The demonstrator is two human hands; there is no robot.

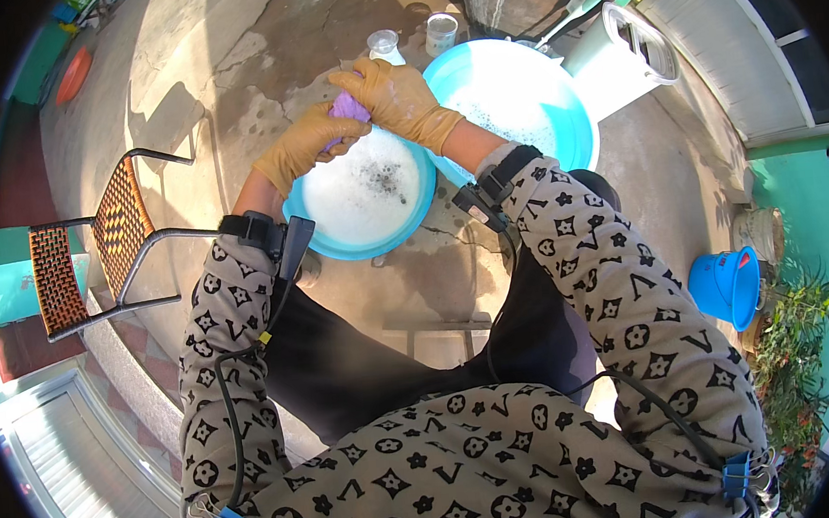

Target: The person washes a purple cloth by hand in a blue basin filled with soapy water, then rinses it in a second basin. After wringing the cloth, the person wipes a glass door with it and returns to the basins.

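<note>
Blue basin [361, 252], nearest, taken as landmark: white suds [331, 192] with a patch of dark specks. Left hand [304, 149], tan-gloved, above the basin's far edge: fingers wrapped on the purple cloth [351, 107], bunched. Right hand [400, 100], gloved alike, same place: clasping the cloth's other end. Step in hand, by judgement: squeezing or wringing; next move calls for firm, opposed grips over the suds. Second basin [587, 133], right of and beyond landmark: white froth. White bucket [604, 74], farther right: contents unclear. Two small tubs [442, 35], beyond landmark: contents unclear.
</note>
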